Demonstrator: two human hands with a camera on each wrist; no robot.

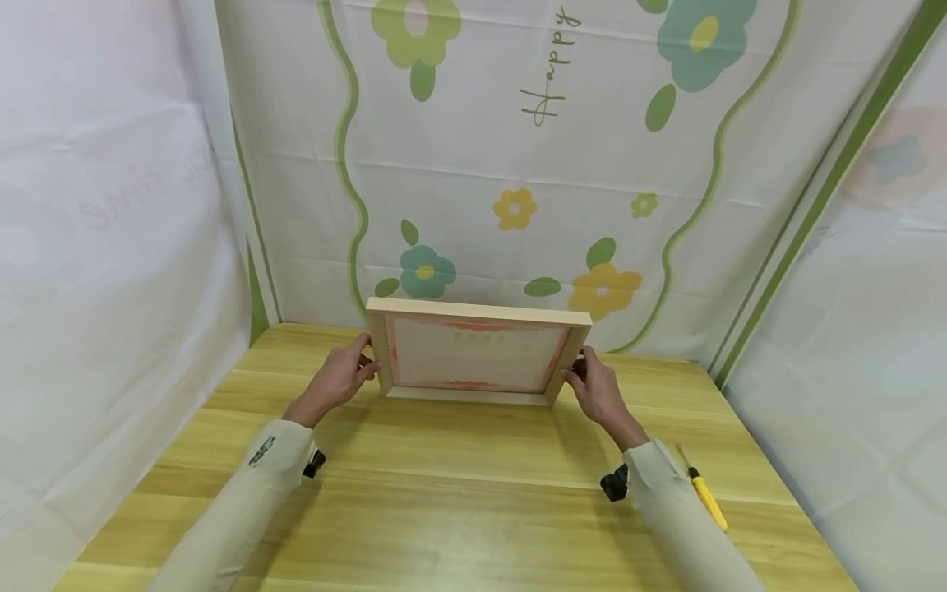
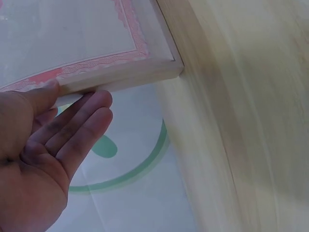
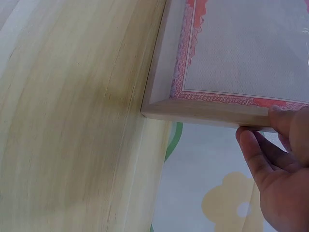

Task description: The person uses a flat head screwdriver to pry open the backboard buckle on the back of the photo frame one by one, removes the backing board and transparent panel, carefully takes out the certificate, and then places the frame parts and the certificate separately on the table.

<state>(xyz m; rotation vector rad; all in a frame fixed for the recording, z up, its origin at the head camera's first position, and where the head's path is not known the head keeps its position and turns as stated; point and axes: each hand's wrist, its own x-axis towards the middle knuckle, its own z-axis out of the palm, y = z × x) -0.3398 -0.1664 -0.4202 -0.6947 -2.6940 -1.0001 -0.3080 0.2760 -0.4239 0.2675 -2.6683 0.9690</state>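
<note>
I have the wooden picture frame (image 1: 477,355) standing on its lower edge on the table (image 1: 459,460), near the floral backdrop (image 1: 459,164); whether it leans there, I can't tell. My left hand (image 1: 339,374) and right hand (image 1: 598,388) each pinch one side. If I release unevenly, I judge it could twist or topple; on smooth wood, that edge might slide. My right sleeve (image 1: 669,501), near the yellow-handled screwdriver (image 1: 708,497), could knock it while withdrawing.

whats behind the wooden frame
Behind the wooden frame, a white flower-printed backdrop shows above it. In the head view the frame covers part of the back edge of the table; the frame's rear face can't be seen.
</note>
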